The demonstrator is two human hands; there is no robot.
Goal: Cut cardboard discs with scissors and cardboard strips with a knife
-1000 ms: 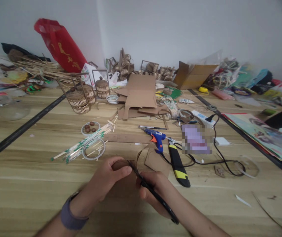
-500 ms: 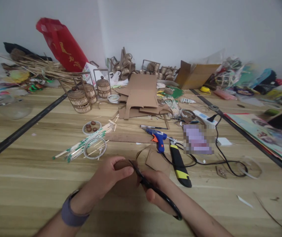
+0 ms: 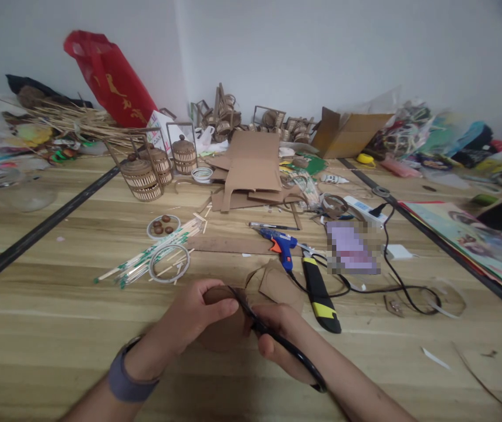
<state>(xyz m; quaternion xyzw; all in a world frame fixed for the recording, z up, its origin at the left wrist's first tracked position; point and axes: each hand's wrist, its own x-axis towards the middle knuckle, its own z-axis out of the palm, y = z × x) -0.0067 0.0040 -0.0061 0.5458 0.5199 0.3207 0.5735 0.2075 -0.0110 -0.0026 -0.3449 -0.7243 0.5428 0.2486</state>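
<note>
1. Head view: left hand (image 3: pixel 193 313) is pinching round-edged brown cardboard piece (image 3: pixel 220 295), thumb on top, finger gap narrow.
2. Right hand (image 3: pixel 282 333) is gripping long black scissors (image 3: pixel 297 354), fingers curling round handles.
3. Cardboard piece is sitting between hands, against scissors.

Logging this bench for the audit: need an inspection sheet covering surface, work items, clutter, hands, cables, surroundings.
Surface: wood-grain table, white scrap lying at right.
Job's things: brown piece and black scissors, both held.
Clutter: glue gun, knife, sticks, brown beads, stacked cardboard.
Left hand: grips brown piece.
Right hand: holds scissors, blades at brown piece; cutting or not, unclear.
Cables: black cord looped at right, plugged into white strip.
Surroundings: pale wall behind; red bag at back left.
</note>
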